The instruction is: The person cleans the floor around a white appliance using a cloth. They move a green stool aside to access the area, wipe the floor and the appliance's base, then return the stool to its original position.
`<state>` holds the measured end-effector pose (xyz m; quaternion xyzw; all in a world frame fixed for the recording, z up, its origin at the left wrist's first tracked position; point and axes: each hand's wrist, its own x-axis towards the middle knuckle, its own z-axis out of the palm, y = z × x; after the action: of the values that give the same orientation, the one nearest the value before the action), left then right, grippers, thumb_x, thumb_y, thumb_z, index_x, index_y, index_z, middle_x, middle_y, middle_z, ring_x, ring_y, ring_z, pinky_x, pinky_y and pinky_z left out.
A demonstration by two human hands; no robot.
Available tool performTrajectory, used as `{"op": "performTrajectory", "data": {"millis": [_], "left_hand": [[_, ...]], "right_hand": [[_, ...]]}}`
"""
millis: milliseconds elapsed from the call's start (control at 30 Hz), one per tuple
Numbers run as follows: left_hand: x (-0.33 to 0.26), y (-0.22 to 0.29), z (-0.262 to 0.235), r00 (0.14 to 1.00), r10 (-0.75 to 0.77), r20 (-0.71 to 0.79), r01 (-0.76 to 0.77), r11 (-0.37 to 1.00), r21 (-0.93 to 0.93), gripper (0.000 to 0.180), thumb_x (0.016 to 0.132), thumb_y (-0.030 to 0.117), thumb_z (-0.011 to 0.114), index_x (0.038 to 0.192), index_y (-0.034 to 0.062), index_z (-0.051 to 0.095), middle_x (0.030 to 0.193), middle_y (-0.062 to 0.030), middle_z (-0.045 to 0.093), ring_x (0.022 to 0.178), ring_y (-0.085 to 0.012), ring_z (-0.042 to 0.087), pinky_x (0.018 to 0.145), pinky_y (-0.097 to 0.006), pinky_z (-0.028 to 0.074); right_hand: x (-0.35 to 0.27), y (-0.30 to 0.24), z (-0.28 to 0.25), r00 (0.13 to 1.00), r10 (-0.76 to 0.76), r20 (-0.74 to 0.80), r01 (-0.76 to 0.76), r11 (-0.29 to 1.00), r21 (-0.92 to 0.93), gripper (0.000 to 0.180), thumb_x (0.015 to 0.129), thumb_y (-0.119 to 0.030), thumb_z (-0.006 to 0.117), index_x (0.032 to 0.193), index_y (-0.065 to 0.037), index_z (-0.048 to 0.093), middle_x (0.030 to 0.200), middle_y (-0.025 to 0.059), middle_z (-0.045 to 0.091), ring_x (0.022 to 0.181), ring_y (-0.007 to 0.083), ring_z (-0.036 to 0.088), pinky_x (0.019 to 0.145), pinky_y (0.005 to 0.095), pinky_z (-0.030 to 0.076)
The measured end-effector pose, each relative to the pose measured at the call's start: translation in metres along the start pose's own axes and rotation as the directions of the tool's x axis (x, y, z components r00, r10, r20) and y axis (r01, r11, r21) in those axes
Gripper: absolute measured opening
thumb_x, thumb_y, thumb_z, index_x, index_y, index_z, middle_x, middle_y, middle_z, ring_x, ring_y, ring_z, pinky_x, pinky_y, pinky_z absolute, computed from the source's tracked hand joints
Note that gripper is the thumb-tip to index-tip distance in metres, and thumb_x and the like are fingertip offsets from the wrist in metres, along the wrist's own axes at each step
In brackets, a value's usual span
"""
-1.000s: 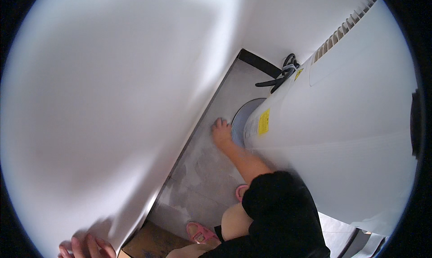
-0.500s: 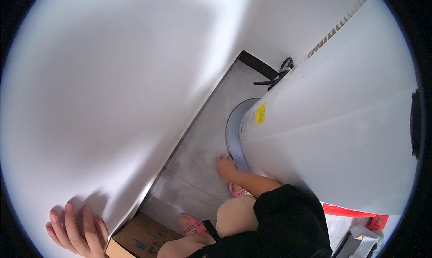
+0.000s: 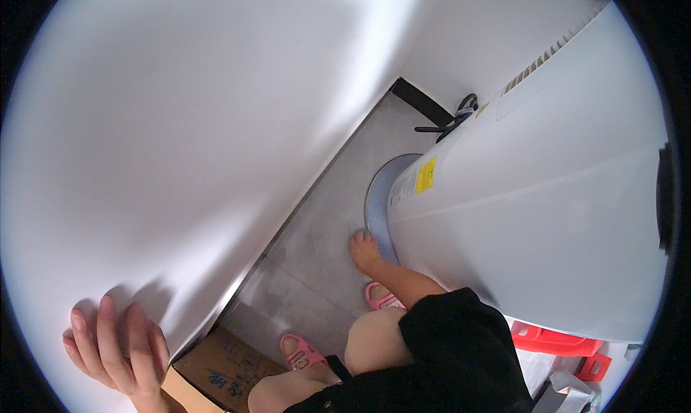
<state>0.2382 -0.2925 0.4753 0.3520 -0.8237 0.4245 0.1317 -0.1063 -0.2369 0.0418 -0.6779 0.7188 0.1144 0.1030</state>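
Note:
My left hand (image 3: 119, 348) rests on the white wall (image 3: 158, 161) at the lower left, its fingers spread and holding nothing. My right hand (image 3: 364, 252) reaches down to the grey tiled floor (image 3: 309, 247), just beside the blue-grey round base (image 3: 380, 197) of a tall white appliance (image 3: 518, 204). Its fingertips are slightly apart, close to the rim of that base. I see nothing in them, and the underside of the hand is hidden. A yellow label (image 3: 426, 175) is stuck low on the appliance.
A brown cardboard box (image 3: 230, 370) stands against the wall by my left wrist. A black cable (image 3: 461, 114) lies behind the appliance near the dark skirting (image 3: 421, 102). My feet wear pink sandals (image 3: 302, 352). A red plastic thing (image 3: 554, 339) is at the lower right.
My right hand has shifted slightly up along the rim of the round base. The left hand sits a little higher in the picture, still on the wall. The whole view has shifted slightly.

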Motion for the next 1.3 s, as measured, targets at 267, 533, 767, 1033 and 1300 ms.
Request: {"op": "performTrajectory", "data": {"millis": [267, 533, 767, 1033, 1300], "left_hand": [[0.007, 0.01, -0.003, 1.0, 0.007, 0.008, -0.006, 1.0, -0.028, 0.018, 0.073, 0.009, 0.057, 0.092, 0.0064, 0.06, 0.113, -0.0133, 0.055, 0.113, -0.0372, 0.044, 0.099, -0.05, 0.028], [-0.006, 0.012, -0.014, 0.991, 0.036, 0.128, 0.007, 0.946, -0.323, 0.006, 0.07, 0.011, 0.06, 0.074, 0.0068, 0.059, 0.101, -0.0125, 0.059, 0.109, -0.0359, 0.049, 0.1, -0.052, 0.026], [0.003, 0.039, -0.015, 0.975, 0.05, 0.218, 0.102, 0.77, -0.63, 0.013, 0.058, 0.002, 0.065, 0.067, 0.0042, 0.056, 0.088, -0.0107, 0.058, 0.095, -0.0334, 0.055, 0.089, -0.052, 0.04], [0.014, 0.064, -0.007, 0.963, 0.101, 0.251, 0.122, 0.664, -0.737, 0.017, 0.055, 0.002, 0.064, 0.07, 0.0053, 0.056, 0.088, -0.0093, 0.057, 0.092, -0.0307, 0.055, 0.086, -0.05, 0.042], [-0.012, 0.055, 0.001, 0.944, 0.087, 0.318, 0.181, 0.667, -0.722, 0.019, 0.056, 0.004, 0.064, 0.074, 0.0063, 0.057, 0.088, -0.0084, 0.057, 0.091, -0.0292, 0.056, 0.084, -0.047, 0.043]], "right_hand": [[0.091, 0.066, -0.048, 0.945, 0.275, -0.178, -0.302, 0.941, -0.154, 0.026, 0.079, -0.017, 0.047, 0.097, -0.002, 0.059, 0.101, 0.0117, 0.053, 0.091, 0.0274, 0.05, 0.073, 0.0394, 0.042], [0.034, 0.015, -0.037, 0.927, -0.119, 0.356, 0.044, 0.976, 0.211, 0.026, 0.08, -0.016, 0.048, 0.096, 0.005, 0.049, 0.099, 0.0257, 0.05, 0.084, 0.0432, 0.055, 0.073, 0.0461, 0.047], [-0.022, -0.016, 0.0, 0.948, 0.298, 0.114, -0.319, 0.893, 0.317, 0.021, 0.08, -0.009, 0.044, 0.098, 0.002, 0.047, 0.096, 0.0264, 0.049, 0.08, 0.0369, 0.058, 0.068, 0.0427, 0.05], [-0.018, -0.087, -0.006, 0.94, -0.342, -0.017, 0.322, 0.867, 0.379, 0.026, 0.078, -0.007, 0.044, 0.103, -0.001, 0.048, 0.103, 0.0227, 0.046, 0.085, 0.0359, 0.055, 0.069, 0.0431, 0.048], [0.045, -0.026, -0.025, 0.987, 0.067, -0.149, -0.029, 0.97, 0.241, 0.033, 0.079, -0.015, 0.046, 0.111, -0.01, 0.05, 0.107, 0.0146, 0.047, 0.098, 0.0323, 0.047, 0.074, 0.0445, 0.044]]}}
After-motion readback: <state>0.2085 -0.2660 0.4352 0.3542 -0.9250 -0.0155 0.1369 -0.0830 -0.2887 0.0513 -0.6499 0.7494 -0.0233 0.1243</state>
